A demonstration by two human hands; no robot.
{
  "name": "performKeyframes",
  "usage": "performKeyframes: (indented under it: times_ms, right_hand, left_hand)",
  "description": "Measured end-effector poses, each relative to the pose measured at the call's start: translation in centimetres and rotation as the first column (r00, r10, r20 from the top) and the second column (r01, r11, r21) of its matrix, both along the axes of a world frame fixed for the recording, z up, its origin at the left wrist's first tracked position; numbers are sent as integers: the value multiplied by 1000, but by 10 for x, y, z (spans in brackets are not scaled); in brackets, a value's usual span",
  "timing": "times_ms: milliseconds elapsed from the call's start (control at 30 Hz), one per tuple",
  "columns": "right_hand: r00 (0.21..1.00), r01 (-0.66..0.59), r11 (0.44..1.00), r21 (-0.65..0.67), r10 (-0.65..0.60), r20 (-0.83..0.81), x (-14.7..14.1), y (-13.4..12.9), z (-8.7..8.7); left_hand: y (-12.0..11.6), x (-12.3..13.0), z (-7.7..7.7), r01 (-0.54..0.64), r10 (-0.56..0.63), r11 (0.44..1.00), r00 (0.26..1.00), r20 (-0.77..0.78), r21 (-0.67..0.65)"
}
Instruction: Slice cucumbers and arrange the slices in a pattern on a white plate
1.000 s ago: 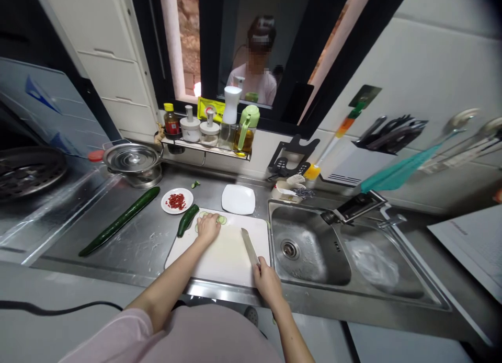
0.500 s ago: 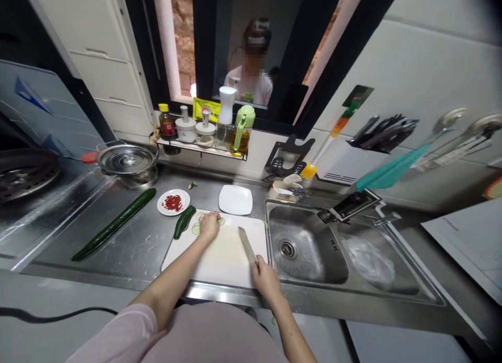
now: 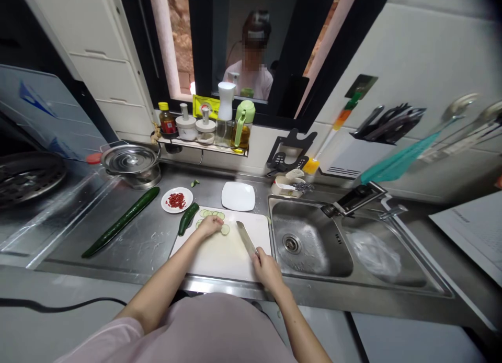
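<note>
My right hand [image 3: 266,269] is wrapped round the handle of a knife [image 3: 246,238], its blade pointing up and left over the right part of the white cutting board [image 3: 231,261]. At the board's upper left, my left hand [image 3: 210,226] has its fingers bent together beside a thin cucumber slice [image 3: 225,229]; whether they pinch something is too small to tell. More pale green slices [image 3: 215,214] lie just beyond that hand. A short cucumber piece [image 3: 189,219] rests at the board's left edge.
A long cucumber [image 3: 121,223] lies on the steel counter at left. Behind the board are a plate of red pieces [image 3: 167,192] and a white plate [image 3: 238,196]. A sink [image 3: 314,242] is to the right, a lidded pot [image 3: 143,174] at back left, a condiment shelf [image 3: 212,146] behind.
My left hand has moved a little toward me, uncovering more slices behind it. One slice now lies to the right of its fingertips. The knife stays in my right hand.
</note>
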State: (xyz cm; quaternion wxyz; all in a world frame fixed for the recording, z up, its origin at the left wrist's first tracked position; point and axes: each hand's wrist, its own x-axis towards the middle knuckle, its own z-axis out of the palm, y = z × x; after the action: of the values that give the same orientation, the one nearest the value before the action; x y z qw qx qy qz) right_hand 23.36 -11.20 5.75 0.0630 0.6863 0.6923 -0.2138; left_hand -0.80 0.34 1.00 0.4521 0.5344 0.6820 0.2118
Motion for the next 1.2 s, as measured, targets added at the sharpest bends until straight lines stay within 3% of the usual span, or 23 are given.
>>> performKeyframes:
  times_ms: [200, 300, 867, 1200]
  right_hand:
    - [995, -100, 994, -37, 101, 28, -16, -3, 6]
    - [989, -144, 989, -43, 145, 40, -21, -5, 8]
    - [971, -223, 971, -88, 229, 69, -31, 5, 13]
    - [953, -269, 945, -189, 289, 88, -43, 20, 21]
  left_hand:
    - [-3, -5, 6, 113, -84, 992, 923, -375, 54]
    - [-4, -3, 7, 163, -118, 985, 886, -449, 63]
    - [-5, -2, 4, 137, -97, 989, 878, -470, 52]
    - [0, -4, -1, 126, -102, 992, 883, -458, 21]
